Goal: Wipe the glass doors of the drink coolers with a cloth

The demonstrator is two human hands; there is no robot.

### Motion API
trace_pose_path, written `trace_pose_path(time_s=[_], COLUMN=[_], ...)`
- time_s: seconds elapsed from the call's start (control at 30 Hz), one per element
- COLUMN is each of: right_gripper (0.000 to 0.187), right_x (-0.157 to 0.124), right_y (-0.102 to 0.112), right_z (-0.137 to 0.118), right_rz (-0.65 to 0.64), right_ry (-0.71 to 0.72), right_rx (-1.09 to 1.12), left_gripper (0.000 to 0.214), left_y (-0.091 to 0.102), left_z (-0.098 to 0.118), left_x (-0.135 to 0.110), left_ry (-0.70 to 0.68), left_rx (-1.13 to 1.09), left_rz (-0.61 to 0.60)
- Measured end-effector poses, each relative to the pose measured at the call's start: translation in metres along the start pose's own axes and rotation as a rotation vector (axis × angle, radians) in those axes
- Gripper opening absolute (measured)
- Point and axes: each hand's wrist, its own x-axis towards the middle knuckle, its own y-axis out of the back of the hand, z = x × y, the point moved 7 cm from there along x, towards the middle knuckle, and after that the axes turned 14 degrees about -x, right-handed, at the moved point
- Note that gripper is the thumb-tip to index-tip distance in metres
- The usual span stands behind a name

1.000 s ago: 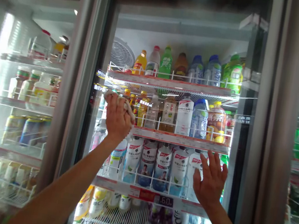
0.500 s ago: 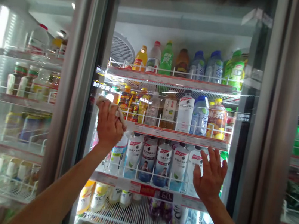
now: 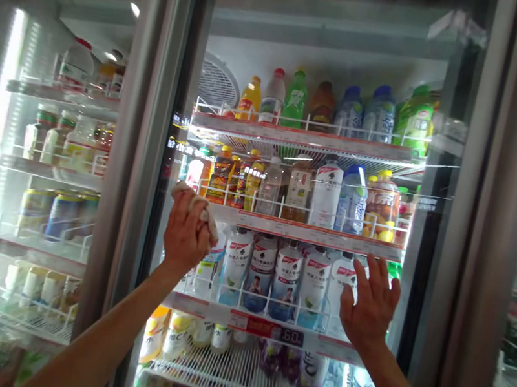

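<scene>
Pressing a bunched cloth point(image 3: 206, 214) against the glass door point(image 3: 341, 43) of the cooler, my left grip point(image 3: 186, 234) is closed round it, back of the hand toward me, with the cloth poking out at the top and the right side. It sits on the left part of the pane, near the frame point(image 3: 147, 136), about level with the shelf edge point(image 3: 311, 233) under the second row of drinks. My right grip point(image 3: 371, 303) is open and holds nothing: palm flat on the same glass, fingers point(image 3: 368, 273) spread and pointing up, in front of the white bottles point(image 3: 288, 270). The cloth lies up and to the left of that open grip, well apart from it, with a wide stretch of glass between the two. Only the left one touches the cloth.
</scene>
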Motion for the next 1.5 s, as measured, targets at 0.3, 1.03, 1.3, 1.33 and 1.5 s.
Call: trace_pose_path(time_s=[0.3,1.03,1.3,1.33,1.5], right_gripper=[0.052,0.051,0.06,0.06,0.053], right_x=[-0.003,-0.004,0.024,0.028,0.041], right_y=[-0.001,-0.002,0.001,0.001,-0.011], right_z=[0.005,0.005,-0.089,-0.109,-0.165], right_rz=[-0.02,-0.006,-0.014,-0.019,-0.077], right_ry=[-0.006,0.001,0.217,0.276,0.314], right_rx=[0.008,-0.021,0.296,0.37,0.383], left_gripper=[0.046,0.054,0.061,0.062,0.075], left_y=[-0.046,-0.004,-0.067,-0.068,-0.035], left_z=[0.087,0.006,0.095,0.097,0.058], left_x=[-0.039,0.001,-0.004,-0.003,-0.005], left_ry=[-0.317,-0.008,-0.205,-0.204,-0.202], left_rx=[-0.146,-0.052,-0.31,-0.361,-0.402], left_rz=[-0.308,-0.041,-0.224,-0.229,-0.313])
